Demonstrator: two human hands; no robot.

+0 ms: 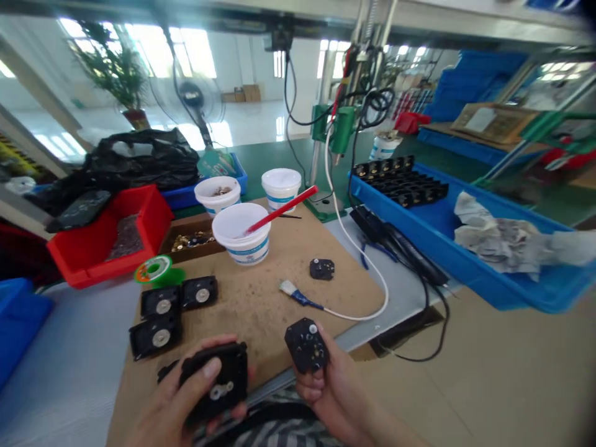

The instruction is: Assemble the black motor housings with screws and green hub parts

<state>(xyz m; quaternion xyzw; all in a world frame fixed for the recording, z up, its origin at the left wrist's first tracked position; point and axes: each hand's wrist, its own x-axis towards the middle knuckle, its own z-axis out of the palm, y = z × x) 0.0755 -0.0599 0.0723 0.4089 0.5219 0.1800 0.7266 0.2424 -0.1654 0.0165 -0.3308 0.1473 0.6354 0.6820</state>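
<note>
My left hand point(186, 391) grips a black square plastic housing point(233, 366), thumb across its inner face, where small metal discs show. In my right hand point(333, 388) is a flat black plate with clipped corners point(305, 351), tilted toward me, with a pale round button near its top and small metal spots. The two parts are apart, both near the table's front edge. A similar black plate point(321, 269) lies on the cardboard mat point(261, 292). Several black housings with silver discs point(161, 338) rest at the mat's left, one partly hidden behind my left hand.
White tubs point(246, 248) stand behind, one with a red stick point(282, 210). A brush-like tool with white cable point(300, 295) lies mid-mat. A green solder spool point(156, 270), red bin point(114, 242) and box of brass parts point(193, 239) are left. A blue tray point(493, 285) stands right.
</note>
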